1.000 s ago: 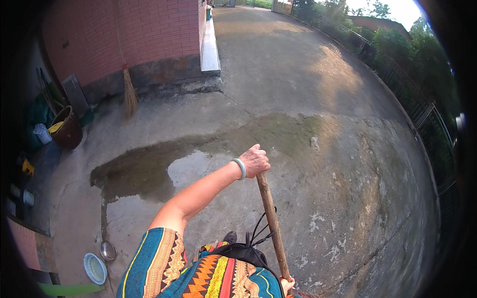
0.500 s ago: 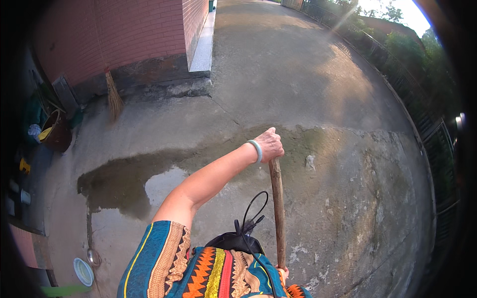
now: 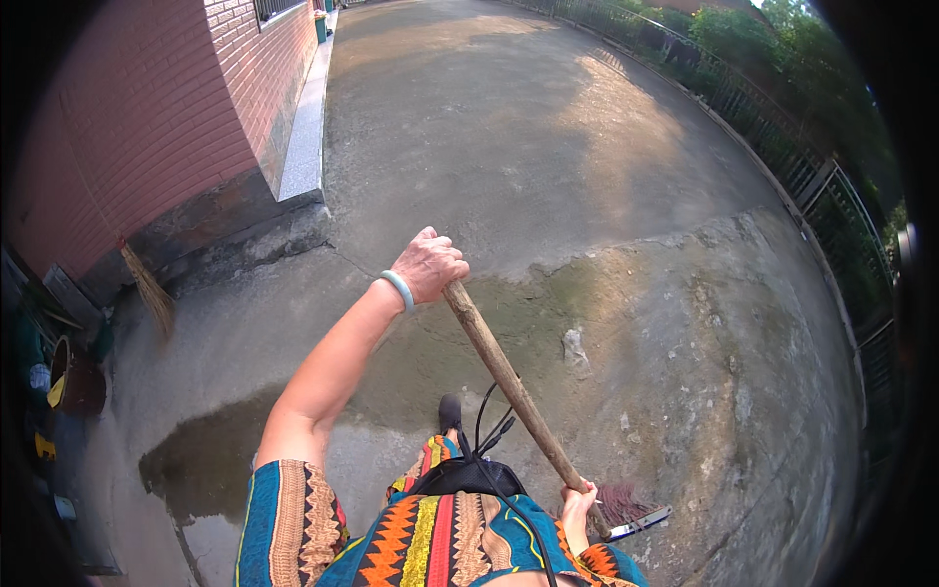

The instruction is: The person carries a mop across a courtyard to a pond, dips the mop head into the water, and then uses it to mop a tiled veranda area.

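Observation:
A long, rough wooden handle [image 3: 514,386] slants across my front from upper left to lower right. My left hand [image 3: 428,266], with a pale bangle at its wrist, is closed over the upper end. Lower down, my right hand [image 3: 579,509] wraps round the same handle near my right side. Just beyond that hand, a head of dark reddish strands [image 3: 626,505] with a white and blue strip shows low by the ground. I cannot tell whether it is a broom or a mop. My forearm and hand hide where the head joins.
A wet patch [image 3: 210,455] darkens the concrete on the left. A straw broom [image 3: 150,293] leans by the pink brick wall [image 3: 127,147]. A brown bucket [image 3: 80,377] stands at the far left. A fence [image 3: 782,161] runs along the right side.
My view has turned to the right. The handle has gone from nearly upright to slanting, its lower end swung out right. The reddish head, my right hand and one shoe have come into view.

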Tool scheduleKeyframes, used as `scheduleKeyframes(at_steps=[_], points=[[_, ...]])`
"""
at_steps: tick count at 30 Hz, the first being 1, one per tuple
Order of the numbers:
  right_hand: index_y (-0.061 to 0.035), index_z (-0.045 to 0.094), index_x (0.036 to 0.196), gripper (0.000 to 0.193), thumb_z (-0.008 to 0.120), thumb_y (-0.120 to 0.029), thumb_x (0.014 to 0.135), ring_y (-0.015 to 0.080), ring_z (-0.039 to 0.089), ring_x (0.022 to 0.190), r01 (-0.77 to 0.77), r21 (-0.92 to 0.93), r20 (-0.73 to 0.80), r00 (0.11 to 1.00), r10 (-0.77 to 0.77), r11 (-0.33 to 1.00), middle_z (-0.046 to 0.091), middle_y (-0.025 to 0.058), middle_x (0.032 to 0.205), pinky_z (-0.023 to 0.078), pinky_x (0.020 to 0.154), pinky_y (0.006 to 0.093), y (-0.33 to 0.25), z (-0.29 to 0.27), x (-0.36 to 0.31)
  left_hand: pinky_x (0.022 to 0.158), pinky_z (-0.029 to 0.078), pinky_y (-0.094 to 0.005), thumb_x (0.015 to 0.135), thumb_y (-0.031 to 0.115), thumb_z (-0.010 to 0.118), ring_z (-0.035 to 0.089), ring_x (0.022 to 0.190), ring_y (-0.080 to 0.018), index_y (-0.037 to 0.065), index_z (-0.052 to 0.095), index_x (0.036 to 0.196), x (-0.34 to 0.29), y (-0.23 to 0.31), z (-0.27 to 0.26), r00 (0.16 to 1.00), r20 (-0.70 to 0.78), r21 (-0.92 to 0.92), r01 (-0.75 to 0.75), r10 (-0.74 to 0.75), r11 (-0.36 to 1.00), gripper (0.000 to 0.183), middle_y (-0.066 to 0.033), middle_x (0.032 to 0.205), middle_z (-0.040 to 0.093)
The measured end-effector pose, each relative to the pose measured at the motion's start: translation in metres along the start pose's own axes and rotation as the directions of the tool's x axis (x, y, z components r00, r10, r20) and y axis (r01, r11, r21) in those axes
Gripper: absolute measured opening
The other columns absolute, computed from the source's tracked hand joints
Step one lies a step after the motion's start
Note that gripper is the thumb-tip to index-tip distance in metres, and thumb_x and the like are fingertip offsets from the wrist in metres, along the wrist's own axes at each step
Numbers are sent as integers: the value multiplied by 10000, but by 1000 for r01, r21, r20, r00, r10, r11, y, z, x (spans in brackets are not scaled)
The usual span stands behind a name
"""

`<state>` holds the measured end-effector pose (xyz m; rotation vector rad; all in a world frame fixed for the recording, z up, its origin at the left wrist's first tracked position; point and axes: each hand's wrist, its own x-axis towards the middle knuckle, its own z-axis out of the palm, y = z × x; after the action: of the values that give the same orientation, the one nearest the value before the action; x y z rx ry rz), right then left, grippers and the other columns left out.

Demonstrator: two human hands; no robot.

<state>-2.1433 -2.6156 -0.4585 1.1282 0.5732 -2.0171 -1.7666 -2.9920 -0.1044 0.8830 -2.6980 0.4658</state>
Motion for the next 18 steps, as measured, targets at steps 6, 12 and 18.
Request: scheduleKeyframes(at_steps=[6, 12, 18], points=[[-143, 446, 577, 164, 567, -154, 687, 148, 453, 496, 60, -49, -108, 992, -65, 997, 460, -23, 547, 415, 543, 275, 53, 81, 95, 747, 385, -313, 644, 84, 662, 540, 732, -132, 211, 576, 673, 79, -111, 79, 999, 37, -37, 5, -3, 999, 156, 77, 661, 543], [-154, 442, 580, 197, 538, -265, 712, 190, 429, 490, -44, -774, 32, 994, 107, 632, 439, -6, 543, 406, 540, 312, 45, 129, 200, 745, 385, -311, 655, 109, 666, 546, 744, -132, 207, 558, 651, 200, -190, 137, 996, 48, -66, -71, 74, 995, 146, 68, 666, 555], [-171, 378, 839, 211, 551, -191, 720, 166, 436, 620, 115, -874, 49, 988, -149, 473, 458, 9, 695, 392, 603, 315, 150, 216, 262, 719, 381, -307, 643, 122, 686, 552, 760, -130, 211, 563, 652, 303, -276, 211, 977, 201, -35, -59, 65, 998, 152, 67, 663, 565]])
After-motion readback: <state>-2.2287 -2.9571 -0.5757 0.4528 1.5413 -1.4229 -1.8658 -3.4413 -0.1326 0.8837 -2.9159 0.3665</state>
